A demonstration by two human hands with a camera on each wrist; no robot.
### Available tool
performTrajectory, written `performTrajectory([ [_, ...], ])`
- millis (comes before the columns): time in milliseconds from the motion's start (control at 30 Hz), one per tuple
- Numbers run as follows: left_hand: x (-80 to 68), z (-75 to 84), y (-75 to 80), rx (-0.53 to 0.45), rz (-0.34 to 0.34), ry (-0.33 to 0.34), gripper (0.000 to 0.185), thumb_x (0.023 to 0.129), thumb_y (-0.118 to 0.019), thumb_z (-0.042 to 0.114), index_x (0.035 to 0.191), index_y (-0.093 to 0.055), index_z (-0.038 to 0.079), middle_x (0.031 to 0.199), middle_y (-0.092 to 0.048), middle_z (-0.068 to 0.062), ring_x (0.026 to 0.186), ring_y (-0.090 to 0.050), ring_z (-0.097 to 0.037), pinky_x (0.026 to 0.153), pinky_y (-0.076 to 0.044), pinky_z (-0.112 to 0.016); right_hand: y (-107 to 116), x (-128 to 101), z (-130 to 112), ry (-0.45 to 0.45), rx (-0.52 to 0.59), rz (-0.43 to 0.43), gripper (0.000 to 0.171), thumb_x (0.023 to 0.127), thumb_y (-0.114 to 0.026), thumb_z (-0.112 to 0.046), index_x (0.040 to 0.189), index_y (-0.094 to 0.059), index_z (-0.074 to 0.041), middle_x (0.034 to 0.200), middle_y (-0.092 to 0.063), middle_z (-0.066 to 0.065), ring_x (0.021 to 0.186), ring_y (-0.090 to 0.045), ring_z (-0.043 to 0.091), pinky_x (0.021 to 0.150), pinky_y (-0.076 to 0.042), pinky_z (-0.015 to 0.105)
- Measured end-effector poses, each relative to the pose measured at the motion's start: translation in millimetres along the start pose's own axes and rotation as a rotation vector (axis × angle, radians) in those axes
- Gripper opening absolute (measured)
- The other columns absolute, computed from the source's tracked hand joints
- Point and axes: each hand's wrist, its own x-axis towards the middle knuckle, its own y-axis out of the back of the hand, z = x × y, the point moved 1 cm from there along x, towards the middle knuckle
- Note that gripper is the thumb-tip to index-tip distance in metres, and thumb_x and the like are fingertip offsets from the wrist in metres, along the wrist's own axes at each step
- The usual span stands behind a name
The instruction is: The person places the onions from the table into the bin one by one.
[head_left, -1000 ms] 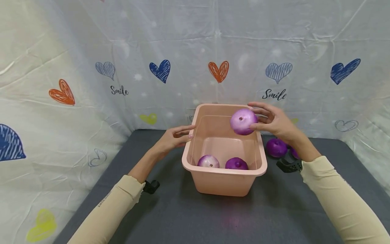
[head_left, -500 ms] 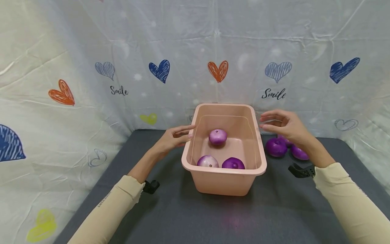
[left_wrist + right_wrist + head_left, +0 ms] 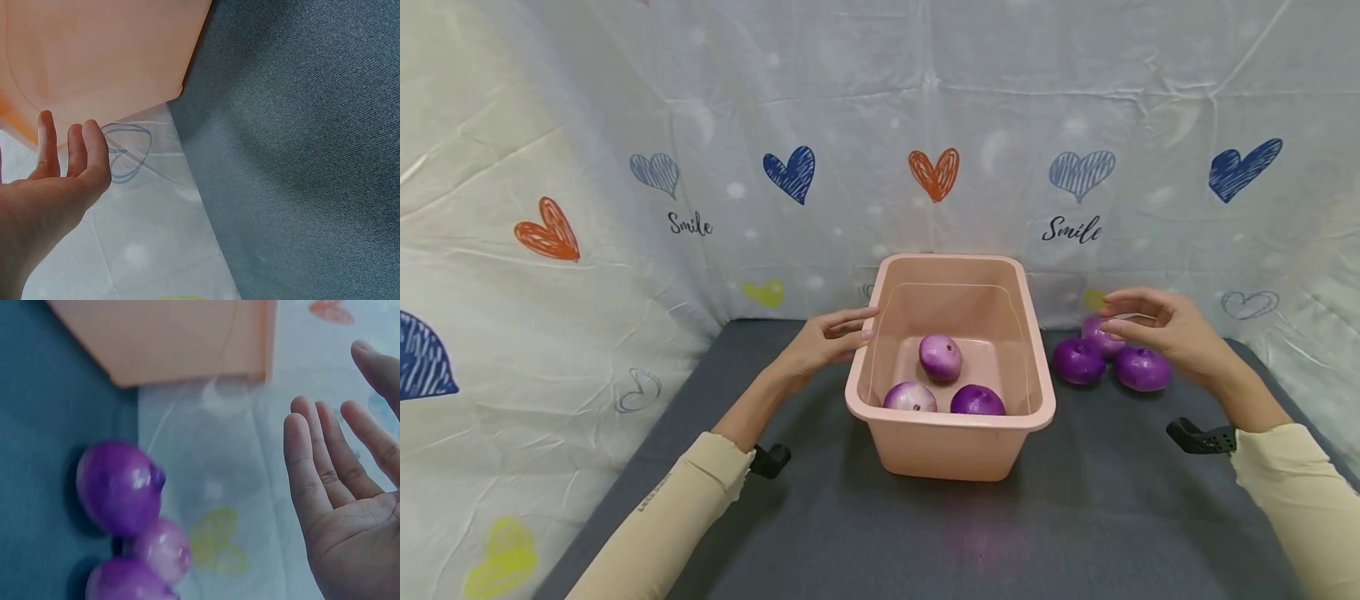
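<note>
A peach plastic tub [image 3: 951, 450] holds three onions: a purple-pink one [image 3: 940, 358] towards the middle, a paler one [image 3: 910, 397] and a deep purple one [image 3: 977, 400] near the front wall. My left hand [image 3: 827, 342] rests its extended fingers at the tub's left rim; the left wrist view shows these fingers [image 3: 78, 150] against the tub wall. Right of the tub, three onions cluster on the table: two dark purple ones [image 3: 1078, 361] [image 3: 1142, 369] and a lighter one [image 3: 1102, 336] behind. Over them hovers my right hand [image 3: 1176, 337], holding nothing, its fingers loosely extended in the right wrist view.
Dark grey cloth covers the table [image 3: 850, 533]. A white curtain [image 3: 850, 100] printed with hearts hangs directly behind the tub and along the left side. Each wrist wears a black strap [image 3: 1201, 437].
My right hand let go of the purple-pink onion, which dropped into the tub and rolled slightly. That hand then moved right over the table onions. My left hand stayed at the rim.
</note>
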Motion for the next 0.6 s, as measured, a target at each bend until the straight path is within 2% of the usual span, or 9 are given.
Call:
performTrajectory([
  [267,0.1,0.6,-0.1,0.010,-0.004,0.003,0.054,0.099,-0.070,0.030,0.149,-0.056,0.018,0.146,-0.053,-0.011,0.132,-0.051,-0.027,0.106,-0.044,-0.051,27.0,-26.3,19.9,-0.082,-0.004,0.057,0.039,0.101,-0.064,-0.004,0.138,-0.056,0.001,0.122,-0.066,-0.003,0.103,-0.069,0.014,0.083,-0.057,0.027],
  [600,-0.4,-0.1,-0.6,0.005,0.009,0.016,0.054,0.099,-0.070,0.028,0.149,-0.055,0.017,0.145,-0.053,-0.011,0.133,-0.050,-0.028,0.106,-0.043,-0.053,45.5,-46.1,42.2,-0.086,-0.011,0.077,0.041,0.100,-0.062,0.003,0.140,-0.056,-0.001,0.120,-0.067,-0.007,0.103,-0.068,0.010,0.082,-0.057,0.027],
])
